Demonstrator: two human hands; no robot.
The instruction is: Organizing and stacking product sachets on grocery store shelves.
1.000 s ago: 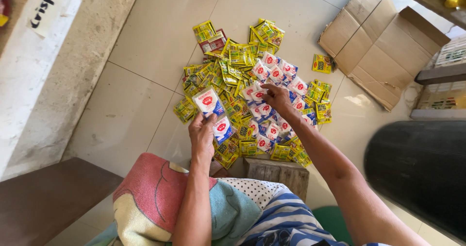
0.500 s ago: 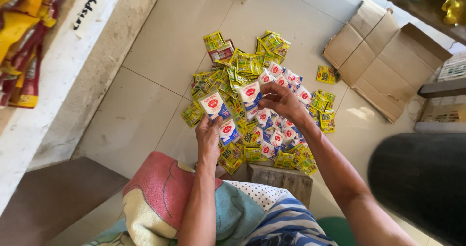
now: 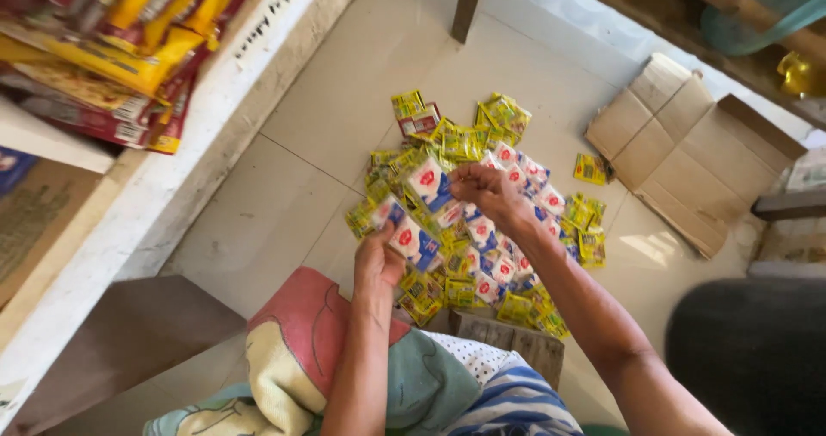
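Holding a strip of white-and-blue sachets (image 3: 426, 216), the left hand (image 3: 379, 268) and right hand (image 3: 483, 191) clamp its opposite ends. Light, limp and slippery by appearance, it is probably best pinched at the sealed edges. Yellow sachets (image 3: 465, 143) lie below the grip on the floor (image 3: 284, 204).

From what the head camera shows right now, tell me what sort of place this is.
Probably a small shop or its stockroom: snack packets stacked on a white shelf, many small sachets heaped on the tiled floor, and a flattened cardboard box.

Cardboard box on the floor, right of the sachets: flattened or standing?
Flattened. The cardboard box lies opened out on the tiled floor, flaps spread, no walls standing.
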